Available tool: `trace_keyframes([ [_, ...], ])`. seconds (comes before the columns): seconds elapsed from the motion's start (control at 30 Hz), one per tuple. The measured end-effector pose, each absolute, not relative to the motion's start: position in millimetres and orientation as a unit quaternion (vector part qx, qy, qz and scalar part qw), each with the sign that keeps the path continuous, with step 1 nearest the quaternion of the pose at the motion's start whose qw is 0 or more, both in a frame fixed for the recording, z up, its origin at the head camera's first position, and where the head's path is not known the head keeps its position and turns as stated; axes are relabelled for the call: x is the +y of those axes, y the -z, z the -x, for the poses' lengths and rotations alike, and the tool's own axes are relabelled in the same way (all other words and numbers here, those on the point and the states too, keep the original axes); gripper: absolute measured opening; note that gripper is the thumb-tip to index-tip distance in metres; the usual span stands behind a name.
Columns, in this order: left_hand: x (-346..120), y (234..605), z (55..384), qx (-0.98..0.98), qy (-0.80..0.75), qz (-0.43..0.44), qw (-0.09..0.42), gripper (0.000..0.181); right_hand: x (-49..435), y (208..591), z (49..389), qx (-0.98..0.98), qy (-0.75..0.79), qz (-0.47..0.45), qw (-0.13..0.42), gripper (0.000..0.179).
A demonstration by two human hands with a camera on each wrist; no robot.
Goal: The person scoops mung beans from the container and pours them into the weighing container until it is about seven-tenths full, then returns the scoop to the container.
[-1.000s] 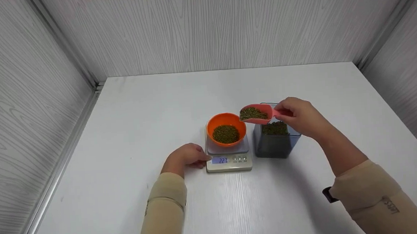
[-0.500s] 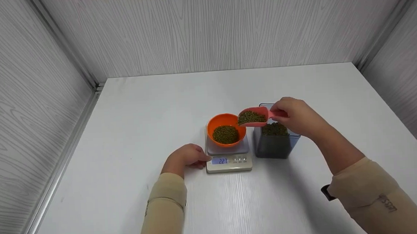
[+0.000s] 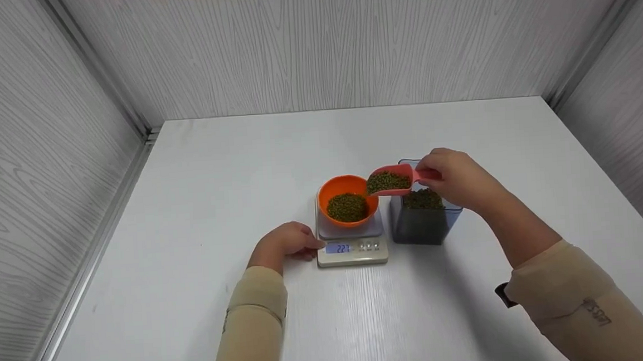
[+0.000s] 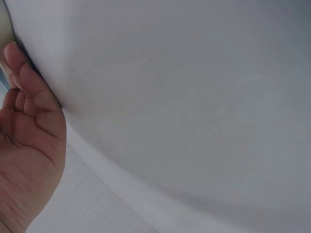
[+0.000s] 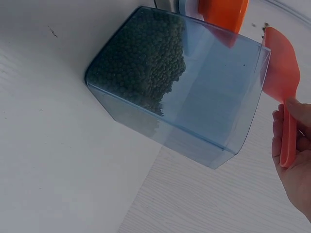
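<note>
My right hand [image 3: 458, 179] grips the handle of a red scoop [image 3: 404, 190], heaped with small green beans [image 3: 388, 181]. The scoop's lip overlaps the right rim of an orange bowl [image 3: 348, 183]. In the right wrist view a few beans [image 5: 265, 25] show just past the lip of the scoop [image 5: 282, 63]. More beans lie in the bowl, which stands on a white kitchen scale [image 3: 355, 258]; its lit display reads 227, any decimal point too small to make out. With its fingertips, my left hand [image 3: 289, 241] touches the left edge of the scale beside the display.
A clear bluish square container [image 3: 422, 227], partly filled with green beans, stands right of the scale beneath my right hand. All this rests on a white table [image 3: 231, 163], with pale wood-grain panels [image 3: 313, 47] at the back and both sides.
My right hand has brought the scoop slightly left and down, its lip now overlapping the bowl's rim. My left hand stays at the scale, and the display digits look the same.
</note>
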State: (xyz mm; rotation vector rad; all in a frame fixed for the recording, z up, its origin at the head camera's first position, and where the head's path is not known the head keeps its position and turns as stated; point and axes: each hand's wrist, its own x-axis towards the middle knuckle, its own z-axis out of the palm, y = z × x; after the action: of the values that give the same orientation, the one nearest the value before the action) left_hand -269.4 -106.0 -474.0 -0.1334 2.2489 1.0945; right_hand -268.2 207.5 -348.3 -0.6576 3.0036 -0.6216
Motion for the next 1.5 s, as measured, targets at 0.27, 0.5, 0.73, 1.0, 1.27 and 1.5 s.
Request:
trace_keyframes([
  [0.27,-105.5,471.8,267.9,0.863,-0.395,0.037,0.314,0.019,207.5,347.5,268.6,0.958,0.180,0.223,-0.013,0.017],
  [0.5,-105.0,473.0,268.4,0.864,-0.392,0.032,0.315,0.019,205.7,346.2,269.1,0.962,0.177,0.208,0.000,0.017],
  [0.73,-104.2,471.7,267.9,0.860,-0.399,0.041,0.314,0.020,202.2,343.0,269.7,0.963,0.169,0.208,-0.002,0.018],
  [1.0,-104.2,472.9,268.4,0.855,-0.409,0.054,0.315,0.020,199.2,341.4,271.6,0.963,0.162,0.216,-0.002,0.016],
  [1.27,-103.8,472.2,267.5,0.857,-0.408,0.040,0.311,0.019,196.5,339.0,271.2,0.958,0.148,0.244,-0.029,0.013],
  [1.5,-102.9,472.2,268.1,0.852,-0.417,0.043,0.315,0.020,191.3,336.7,271.1,0.959,0.146,0.240,-0.028,0.013],
])
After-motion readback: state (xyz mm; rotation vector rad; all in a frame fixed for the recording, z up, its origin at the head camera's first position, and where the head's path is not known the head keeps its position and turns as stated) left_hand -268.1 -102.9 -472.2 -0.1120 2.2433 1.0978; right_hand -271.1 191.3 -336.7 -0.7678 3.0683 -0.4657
